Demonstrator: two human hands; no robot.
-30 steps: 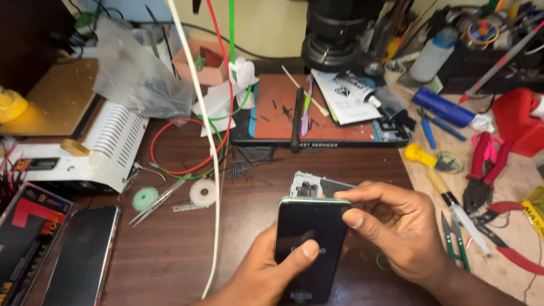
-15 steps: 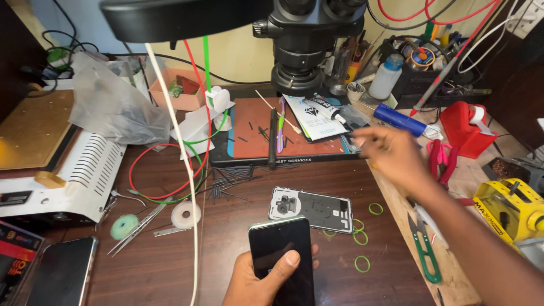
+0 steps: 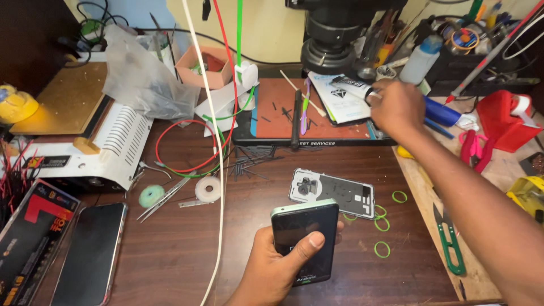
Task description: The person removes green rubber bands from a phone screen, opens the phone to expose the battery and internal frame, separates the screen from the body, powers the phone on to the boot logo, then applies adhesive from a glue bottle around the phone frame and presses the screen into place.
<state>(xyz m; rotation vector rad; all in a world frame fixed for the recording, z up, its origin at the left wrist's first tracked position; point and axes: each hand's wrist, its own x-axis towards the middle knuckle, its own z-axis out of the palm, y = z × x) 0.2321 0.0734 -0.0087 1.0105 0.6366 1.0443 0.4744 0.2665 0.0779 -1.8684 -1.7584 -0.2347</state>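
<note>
Two hands apart: our left hand (image 3: 272, 266) clasps phone (image 3: 304, 241) upright near desk (image 3: 187, 260) front edge, long axis front-to-back. Our right hand (image 3: 396, 107) reaches far edge, fingers closed around black-and-white tube (image 3: 352, 83), well beyond phone.

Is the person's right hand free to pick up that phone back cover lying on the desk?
Probably not at once: the right hand is stretched up to the black glue tube by the microscope. The back cover lies uncovered on the desk, with nothing lying on it.
</note>
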